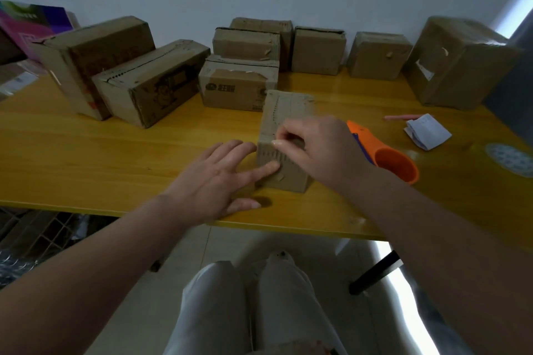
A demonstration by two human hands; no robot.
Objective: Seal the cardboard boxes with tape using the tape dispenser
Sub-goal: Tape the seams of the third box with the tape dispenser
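Front box (284, 138): I see it near the table's front edge, about the middle, its long side running away from me; a row of small perforations runs along its top and down the near face.
Left hand (222, 178): fingers spread and straight, forefinger tip pressed on the front box's near face, thumb on the table by the front edge.
Right hand (314, 150): fingers curled, thumb and forefinger pinching at the front box's near top edge; I cannot tell if tape sits between them.
Tape dispenser (386, 158): orange, lying on the table just right of the front box, partly behind my right wrist.
Table (86, 158): yellow wood.
Printed box (236, 89): touching the front box's far left corner; a dark round logo and blocky characters, too blurred to read.
Long box (150, 80): toward the back left, with a cartoon figure printed on its side.
Other boxes (318, 49): plain brown, lined along the back edge.
Folded paper (428, 131): white, toward the right edge, print unreadable.
Pink stick (399, 117): just behind the paper.
Purple carton (34, 26): back left corner, pale lettering I cannot read.
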